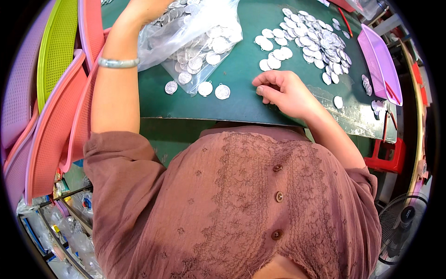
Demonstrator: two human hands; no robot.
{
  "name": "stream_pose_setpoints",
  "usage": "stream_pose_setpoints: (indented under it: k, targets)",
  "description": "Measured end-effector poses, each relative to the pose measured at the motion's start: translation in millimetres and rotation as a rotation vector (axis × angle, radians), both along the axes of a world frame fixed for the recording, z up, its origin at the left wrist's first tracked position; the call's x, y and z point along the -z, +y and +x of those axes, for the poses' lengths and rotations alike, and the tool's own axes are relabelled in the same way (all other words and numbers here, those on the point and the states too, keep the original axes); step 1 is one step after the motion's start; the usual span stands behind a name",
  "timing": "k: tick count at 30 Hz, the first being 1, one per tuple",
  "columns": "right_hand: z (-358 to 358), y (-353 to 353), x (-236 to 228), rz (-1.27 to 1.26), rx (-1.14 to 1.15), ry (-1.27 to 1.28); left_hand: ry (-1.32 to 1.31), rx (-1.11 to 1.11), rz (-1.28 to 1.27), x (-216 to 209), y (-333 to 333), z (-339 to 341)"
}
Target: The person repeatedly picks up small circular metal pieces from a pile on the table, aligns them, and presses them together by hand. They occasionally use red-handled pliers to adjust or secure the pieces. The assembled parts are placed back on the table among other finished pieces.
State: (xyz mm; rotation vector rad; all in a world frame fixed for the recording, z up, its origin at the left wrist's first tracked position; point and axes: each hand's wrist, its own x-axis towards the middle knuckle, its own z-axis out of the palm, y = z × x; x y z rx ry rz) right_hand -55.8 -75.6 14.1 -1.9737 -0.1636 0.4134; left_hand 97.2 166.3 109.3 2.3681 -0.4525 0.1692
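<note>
Near illegibly embossed round silver medallions [222,91], the right hand [289,96] half-curled at two o'clock, contents unclear; left hand [149,8], eleven o'clock, grip unclear.

1. A big green desk [246,103] stretches across the top, from 11 o'clock round to 3 o'clock. Its corner near 3 o'clock looks scratched and shiny where light hits it.
2. Under the desk, there is a bit of green floor [169,136].
3. Lots of pink, purple and green plastic baskets [60,56] lean together from 9 to 10 o'clock.
4. A dark metal rack [58,231] is at 8 o'clock, with clear bags around it.
5. A red stool [395,158] sits at 3 o'clock.
6. A round black fan [405,217] stands at 4 o'clock.
</note>
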Motion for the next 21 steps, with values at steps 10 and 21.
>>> stream_pose_setpoints:
  k: [10, 21]
  targets:
    - [-6.6, -10.0, 2.9, -0.002, -0.055, -0.120, -0.361, 0.121, -0.135, 46.0, 5.3, -86.8]
    - [-4.8, -12.3, -0.4, -0.082, -0.110, -0.228, -0.123, 0.215, 0.245, 98.4, -20.7, -159.7]
